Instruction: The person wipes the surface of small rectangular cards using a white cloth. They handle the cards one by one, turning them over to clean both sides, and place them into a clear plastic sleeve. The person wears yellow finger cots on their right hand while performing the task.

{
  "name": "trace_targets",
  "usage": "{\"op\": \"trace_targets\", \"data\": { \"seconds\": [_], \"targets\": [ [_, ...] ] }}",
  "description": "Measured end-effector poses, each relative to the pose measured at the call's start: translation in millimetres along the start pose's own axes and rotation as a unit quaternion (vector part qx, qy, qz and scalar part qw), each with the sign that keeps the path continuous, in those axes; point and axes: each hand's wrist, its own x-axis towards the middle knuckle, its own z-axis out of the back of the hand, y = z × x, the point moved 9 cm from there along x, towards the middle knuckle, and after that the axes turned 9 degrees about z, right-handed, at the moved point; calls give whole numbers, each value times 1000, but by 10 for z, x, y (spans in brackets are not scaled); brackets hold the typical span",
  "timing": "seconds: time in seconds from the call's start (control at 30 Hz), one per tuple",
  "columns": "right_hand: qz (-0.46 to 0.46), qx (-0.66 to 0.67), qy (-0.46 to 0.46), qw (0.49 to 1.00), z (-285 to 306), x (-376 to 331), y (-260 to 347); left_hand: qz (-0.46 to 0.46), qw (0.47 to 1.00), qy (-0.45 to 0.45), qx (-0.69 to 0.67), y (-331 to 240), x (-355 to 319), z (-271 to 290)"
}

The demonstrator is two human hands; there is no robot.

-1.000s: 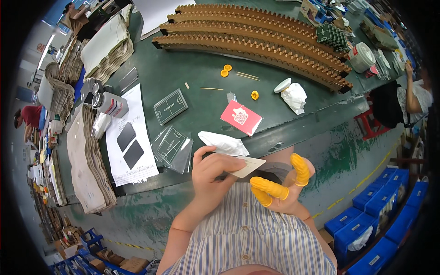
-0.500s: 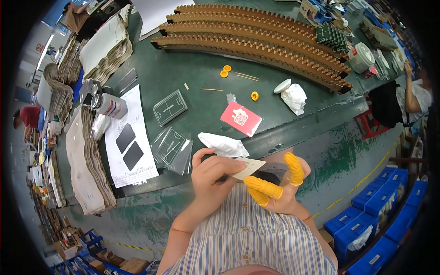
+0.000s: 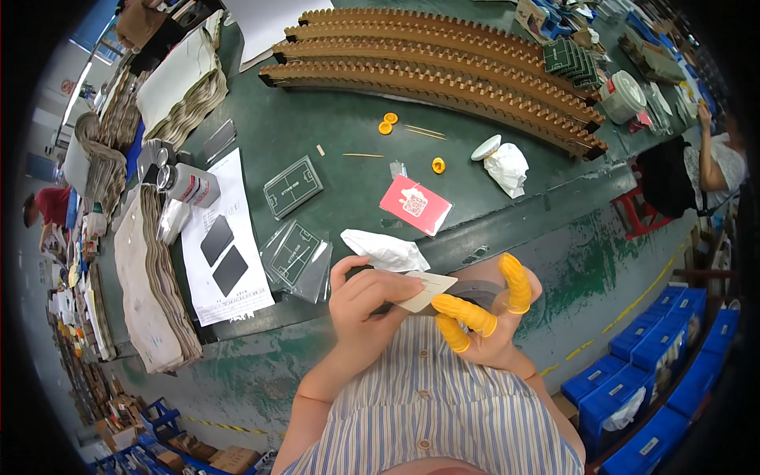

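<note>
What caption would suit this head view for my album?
Both hands, left hand and yellow-capped right hand, hold a pale card over a green table.

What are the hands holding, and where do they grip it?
A small cream card: left hand pinches its left end, right hand supports its right end.

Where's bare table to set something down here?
Bare green table lies between the cardboard rows and the red card, broken only by small yellow caps and thin sticks. Crowded: the left side, with the paper sheet, clear sleeves and stacked cardboard.
</note>
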Motion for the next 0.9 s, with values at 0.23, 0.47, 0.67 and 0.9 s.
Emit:
{"op": "trace_targets", "data": {
  "seconds": [0.23,0.47,0.67,0.9],
  "targets": [
    [-14,-14,1,1000,25,9,-27,-1,1000,-6,0,12,0,-14],
    [21,11,-13,1000,3,17,61,13,1000,-8,-7,30,6,-50],
    [13,-6,-13,1000,24,30,61,20,1000,-11,-6,40,-20,-39],
    [-6,-4,-25,1000,55,27,-32,13,1000,-21,-6,53,-25,-30]
  ]
}}
